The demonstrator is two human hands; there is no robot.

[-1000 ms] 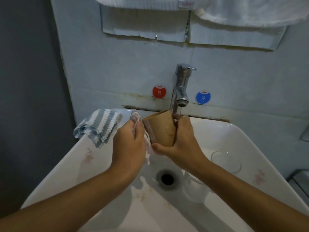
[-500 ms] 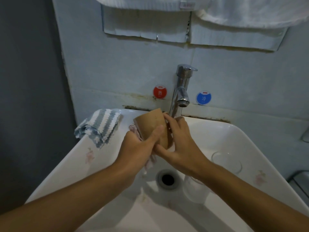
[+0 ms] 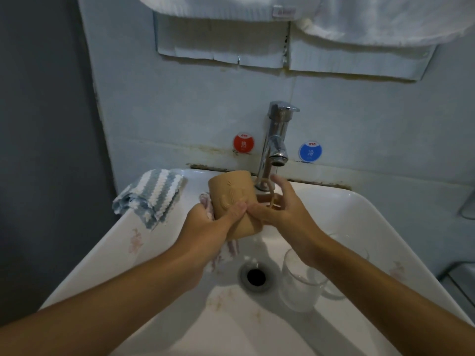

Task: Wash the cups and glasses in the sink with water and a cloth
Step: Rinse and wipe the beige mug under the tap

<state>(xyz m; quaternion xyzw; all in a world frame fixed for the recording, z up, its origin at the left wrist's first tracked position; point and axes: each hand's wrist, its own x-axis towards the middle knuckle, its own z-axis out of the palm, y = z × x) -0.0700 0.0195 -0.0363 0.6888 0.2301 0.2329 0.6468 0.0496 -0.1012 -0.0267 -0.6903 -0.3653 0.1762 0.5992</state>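
A tan cup with a raised cactus pattern is held over the white sink, just left of the faucet. My left hand grips the cup's lower side with a pinkish white cloth pressed behind it; the cloth's tail hangs below. My right hand touches the cup's right side at its handle, fingers spread. A clear glass mug stands in the basin right of the drain, partly under my right forearm. Another clear glass stands behind that forearm, mostly hidden.
A blue and white striped cloth lies on the sink's back left rim. Red and blue round stickers flank the faucet on the wall. White towels hang above. A dark wall stands to the left.
The cup has moved left, away from under the spout, and turned more upright. My left hand now wraps it from below with the cloth; my right hand's fingers have loosened on its side.
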